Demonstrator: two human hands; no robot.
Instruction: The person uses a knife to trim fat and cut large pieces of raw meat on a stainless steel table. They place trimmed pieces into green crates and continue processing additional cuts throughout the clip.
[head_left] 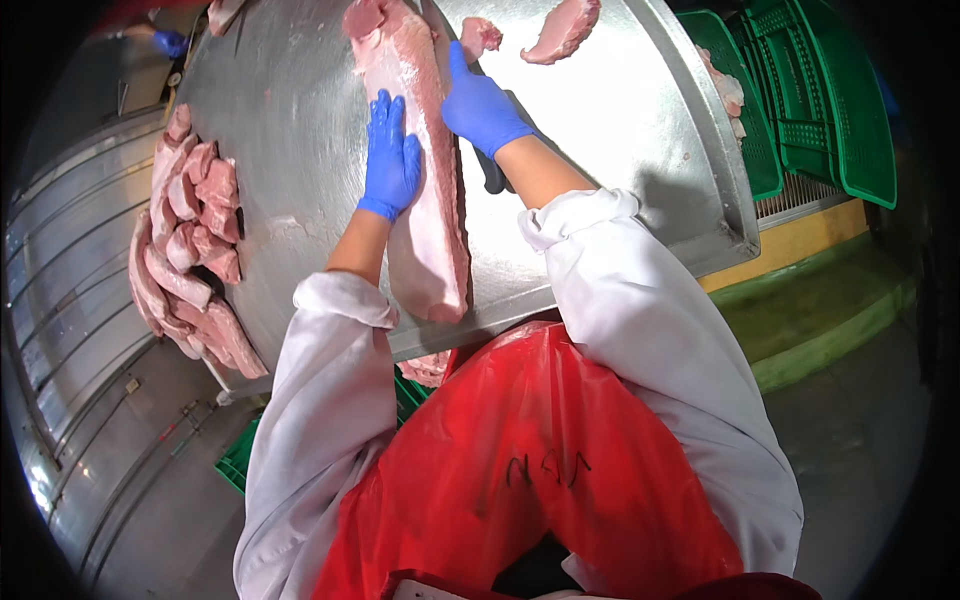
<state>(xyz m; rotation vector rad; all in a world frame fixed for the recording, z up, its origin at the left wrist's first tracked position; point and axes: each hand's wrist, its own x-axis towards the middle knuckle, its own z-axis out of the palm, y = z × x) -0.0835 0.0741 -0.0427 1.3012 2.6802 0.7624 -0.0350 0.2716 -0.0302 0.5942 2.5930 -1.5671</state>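
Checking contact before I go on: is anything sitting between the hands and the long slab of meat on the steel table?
Nothing visible. The left hand lies flat on the long slab of meat, and the right hand presses its right edge while gripping a dark handle. Only the blue gloves separate skin from meat. The pile of cut strips lies well left.

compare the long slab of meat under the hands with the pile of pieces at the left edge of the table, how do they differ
The long slab is one big piece lying stretched out flat; the pile is many smaller strips heaped over each other. The slab lies mid-table, its near end at the front edge, while the pile hangs over the left edge of the steel table. The left hand and right hand rest on the slab; nothing touches the pile. Both are raw, pale pink meat.
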